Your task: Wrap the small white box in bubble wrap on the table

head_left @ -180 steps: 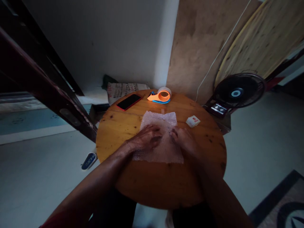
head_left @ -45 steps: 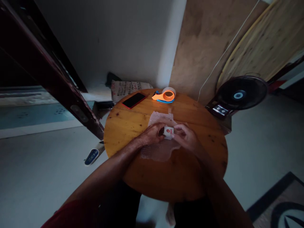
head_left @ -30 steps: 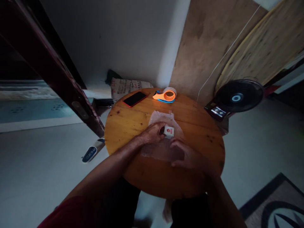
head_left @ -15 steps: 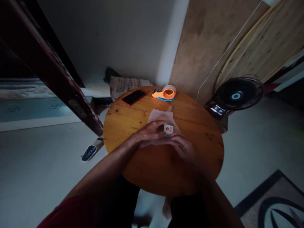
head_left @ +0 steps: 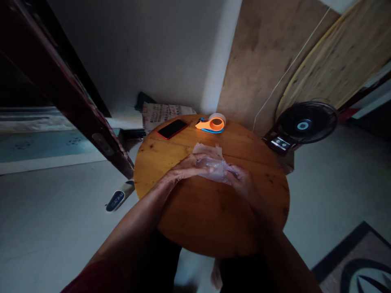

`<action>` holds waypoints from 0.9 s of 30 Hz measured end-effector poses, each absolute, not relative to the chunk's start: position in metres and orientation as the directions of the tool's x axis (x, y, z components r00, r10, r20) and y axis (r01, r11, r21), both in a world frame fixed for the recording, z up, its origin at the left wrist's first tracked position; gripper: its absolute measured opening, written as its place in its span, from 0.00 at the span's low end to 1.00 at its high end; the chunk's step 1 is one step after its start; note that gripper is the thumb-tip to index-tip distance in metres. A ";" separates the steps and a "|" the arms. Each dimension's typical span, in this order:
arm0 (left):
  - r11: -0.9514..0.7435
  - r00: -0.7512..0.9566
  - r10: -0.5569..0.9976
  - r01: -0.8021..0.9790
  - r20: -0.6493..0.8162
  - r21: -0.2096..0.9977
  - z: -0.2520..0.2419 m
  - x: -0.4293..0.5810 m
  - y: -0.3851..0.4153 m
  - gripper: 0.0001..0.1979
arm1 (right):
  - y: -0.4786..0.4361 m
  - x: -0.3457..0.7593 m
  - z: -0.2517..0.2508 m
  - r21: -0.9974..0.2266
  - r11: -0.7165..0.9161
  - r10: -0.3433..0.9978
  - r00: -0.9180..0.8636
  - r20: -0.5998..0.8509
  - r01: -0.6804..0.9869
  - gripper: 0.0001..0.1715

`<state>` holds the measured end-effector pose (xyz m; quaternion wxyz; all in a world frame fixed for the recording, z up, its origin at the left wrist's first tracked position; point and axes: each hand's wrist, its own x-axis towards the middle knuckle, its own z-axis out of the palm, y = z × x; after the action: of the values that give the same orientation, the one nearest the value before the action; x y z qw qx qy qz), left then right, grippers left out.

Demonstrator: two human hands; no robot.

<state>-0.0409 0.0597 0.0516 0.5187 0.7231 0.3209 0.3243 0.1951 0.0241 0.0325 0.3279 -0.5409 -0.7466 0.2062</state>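
Head view: my right hand (head_left: pixel 240 179) grips the bubble wrap (head_left: pixel 216 171) on the tabletop (head_left: pixel 210 219), its near edge now folded over where the white box showed, hiding it, so wrapping seems under way; my left hand (head_left: pixel 190 165) touches the wrap, grip unclear.

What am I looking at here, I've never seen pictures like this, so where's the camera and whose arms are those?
There's no machine here. One camera, worn on a person's head, looks forward and down, so the arms are the wearer's own. The left hand lies against a piece of clear bubble wrap, while the right hand pinches its folded edge. I can't make out whether anything is inside. They're working over a round wooden table. Near its far edge lie a red-edged phone and an orange tape dispenser. Beyond the table, to the right, is a dark fan.
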 end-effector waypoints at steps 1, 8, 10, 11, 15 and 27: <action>-0.227 0.571 0.811 0.105 0.128 0.968 0.048 -0.036 0.060 0.20 | 0.026 0.196 0.033 -0.655 0.318 0.947 -0.201 0.249 0.686 0.12; -0.086 0.389 0.918 0.012 0.074 0.996 0.023 -0.013 0.065 0.14 | 0.049 0.193 0.033 -0.689 0.269 0.962 -0.226 0.155 0.673 0.14; -0.087 0.367 0.927 0.018 0.075 0.996 0.020 -0.013 0.067 0.15 | 0.053 0.192 0.032 -0.729 0.237 0.969 -0.206 0.133 0.642 0.15; -0.090 0.365 0.928 0.019 0.077 0.996 0.019 -0.013 0.068 0.16 | 0.054 0.192 0.031 -0.756 0.211 0.975 -0.192 0.115 0.619 0.15; -0.070 0.377 0.924 0.019 0.058 0.997 0.016 -0.011 0.070 0.16 | 0.049 0.193 0.031 -0.848 0.077 0.989 -0.145 0.000 0.524 0.17; -0.172 0.585 0.811 0.226 0.008 0.959 0.047 -0.051 0.066 0.33 | 0.032 0.204 0.053 -0.966 -0.056 0.981 -0.166 -0.100 0.252 0.37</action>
<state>-0.0510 0.0662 0.0475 0.5313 0.7144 0.3628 0.2751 0.2043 0.0316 0.0527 0.3674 -0.5311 -0.5804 0.4961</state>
